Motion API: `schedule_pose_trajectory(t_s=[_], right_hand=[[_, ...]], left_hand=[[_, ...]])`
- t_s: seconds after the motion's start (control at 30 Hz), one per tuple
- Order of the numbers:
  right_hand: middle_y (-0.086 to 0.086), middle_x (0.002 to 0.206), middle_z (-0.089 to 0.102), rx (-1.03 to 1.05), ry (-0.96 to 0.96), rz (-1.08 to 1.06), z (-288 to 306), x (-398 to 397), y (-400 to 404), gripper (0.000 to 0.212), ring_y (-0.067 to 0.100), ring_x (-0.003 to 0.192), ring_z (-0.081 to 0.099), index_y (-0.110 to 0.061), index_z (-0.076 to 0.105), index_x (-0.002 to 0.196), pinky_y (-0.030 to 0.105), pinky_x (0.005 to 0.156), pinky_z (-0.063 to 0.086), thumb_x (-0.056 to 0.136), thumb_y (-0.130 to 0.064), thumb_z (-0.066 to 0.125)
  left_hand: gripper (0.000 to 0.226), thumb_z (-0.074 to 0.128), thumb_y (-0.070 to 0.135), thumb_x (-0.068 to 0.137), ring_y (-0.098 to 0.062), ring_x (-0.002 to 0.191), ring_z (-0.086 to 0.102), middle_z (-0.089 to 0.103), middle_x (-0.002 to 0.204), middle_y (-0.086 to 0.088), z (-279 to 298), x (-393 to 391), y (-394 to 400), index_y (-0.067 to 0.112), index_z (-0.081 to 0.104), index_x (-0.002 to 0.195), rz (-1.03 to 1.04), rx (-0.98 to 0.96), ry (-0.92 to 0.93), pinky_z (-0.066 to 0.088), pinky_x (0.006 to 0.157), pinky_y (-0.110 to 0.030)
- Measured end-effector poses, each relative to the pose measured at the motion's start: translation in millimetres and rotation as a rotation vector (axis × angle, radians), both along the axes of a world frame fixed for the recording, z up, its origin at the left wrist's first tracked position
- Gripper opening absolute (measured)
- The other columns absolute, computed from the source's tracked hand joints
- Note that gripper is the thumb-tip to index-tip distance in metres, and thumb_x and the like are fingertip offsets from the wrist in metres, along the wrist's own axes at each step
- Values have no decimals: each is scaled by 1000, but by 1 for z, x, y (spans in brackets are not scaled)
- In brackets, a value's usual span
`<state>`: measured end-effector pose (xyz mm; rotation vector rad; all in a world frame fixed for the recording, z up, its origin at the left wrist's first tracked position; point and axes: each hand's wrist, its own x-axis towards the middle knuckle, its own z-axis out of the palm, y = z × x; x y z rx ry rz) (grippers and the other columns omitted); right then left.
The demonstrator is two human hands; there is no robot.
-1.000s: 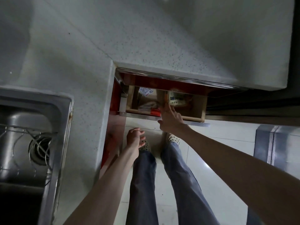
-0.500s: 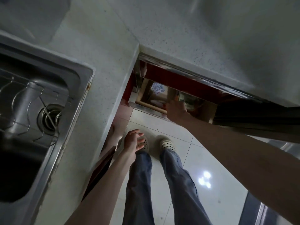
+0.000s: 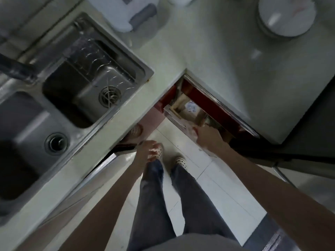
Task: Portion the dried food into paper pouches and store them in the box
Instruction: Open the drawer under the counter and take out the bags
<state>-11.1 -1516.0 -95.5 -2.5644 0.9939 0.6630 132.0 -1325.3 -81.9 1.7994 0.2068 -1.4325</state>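
Fingers of the right hand [image 3: 208, 136], spread on the drawer [image 3: 183, 113] front a second ago, now reach inside, their grasp hidden (pouches presumably sought, none yet visible); left hand [image 3: 146, 153] hangs loosely curled, empty.

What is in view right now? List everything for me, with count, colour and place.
sink: one, steel, two basins, left, set in the counter
counter: one, pale speckled, L-shaped, around the sink and over the drawer
drawer: one, open, red front, wooden inside, under the counter's corner
packets: count unclear, pale, in the drawer
white appliance: one, top centre, on the counter
round white lid: one, top right
floor tiles: white, below
shoes: two, spotted, on the floor
left hand: loose, holding nothing
right hand: reaching into the drawer, fingers hidden
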Motion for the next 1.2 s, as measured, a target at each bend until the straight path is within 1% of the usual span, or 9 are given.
schedule_pose_trajectory(t_s=[0.07, 0.13, 0.27, 0.43, 0.5, 0.63, 0.8, 1.03, 1.2], right_hand=[[12, 85, 68, 45, 8, 50, 22, -8, 8, 24, 29, 78, 66, -11, 65, 98, 33, 68, 52, 92, -28, 50], [11, 82, 68, 74, 53, 97, 40, -19, 20, 31, 28, 78, 67, -8, 66, 85, 34, 71, 54, 93, -33, 49], [7, 67, 59, 178, 29, 176, 68, -17, 55, 24, 29, 73, 66, -19, 58, 75, 29, 58, 44, 94, -28, 47], [10, 77, 65, 194, 148, 481, 87, -5, 119, 37, 24, 65, 61, -10, 60, 74, 26, 56, 43, 91, -42, 50], [11, 76, 66, 204, 121, 568, 93, -1, 145, 44, 23, 61, 59, -7, 59, 74, 26, 54, 41, 94, -44, 43], [15, 88, 67, 172, 58, 855, 109, -4, 192, 34, 31, 79, 65, -10, 62, 105, 30, 63, 46, 96, -34, 40], [13, 91, 71, 143, 72, 973, 115, -28, 246, 37, 29, 87, 67, -5, 69, 93, 31, 74, 52, 97, -30, 43], [18, 83, 71, 51, -15, 1305, 108, -91, 324, 48, 32, 77, 66, -2, 69, 85, 31, 65, 46, 100, -33, 36], [23, 76, 68, 63, 108, 1341, 93, -131, 357, 61, 35, 75, 66, -2, 69, 77, 30, 59, 39, 102, -37, 25]], left_hand=[[29, 39, 21, 103, -14, 86, 56, 58, 112, -8, 27, -8, 25, 6, 54, 122, 72, -23, -35, 45, 80, -32], [28, 42, 22, 101, -17, 82, 57, 61, 108, -10, 53, -18, 53, 7, 59, 117, 182, -26, -51, 45, 73, -31], [22, 40, 21, 99, -18, 78, 59, 63, 98, -6, 85, -45, 123, 14, 60, 108, 415, -50, -124, 46, 67, -28], [25, 39, 25, 99, -19, 77, 61, 67, 96, -4, 87, -109, 223, 18, 63, 99, 664, 6, -185, 49, 68, -31], [24, 40, 24, 99, -20, 76, 61, 68, 96, -5, 82, -148, 260, 18, 63, 98, 780, 43, -188, 49, 67, -31], [20, 46, 22, 96, -21, 73, 60, 69, 92, -6, 76, -238, 319, 14, 65, 97, 1027, 115, -157, 46, 65, -30], [20, 42, 17, 98, -20, 70, 58, 68, 90, -6, 84, -364, 375, 14, 62, 97, 1243, 155, -190, 44, 59, -28], [24, 37, 14, 99, -23, 73, 56, 67, 93, -8, 85, -543, 412, 11, 61, 102, 1577, 231, -137, 43, 63, -30], [23, 38, 12, 98, -21, 68, 54, 66, 91, -9, 77, -624, 407, 10, 61, 100, 1747, 222, -49, 39, 60, -28]])
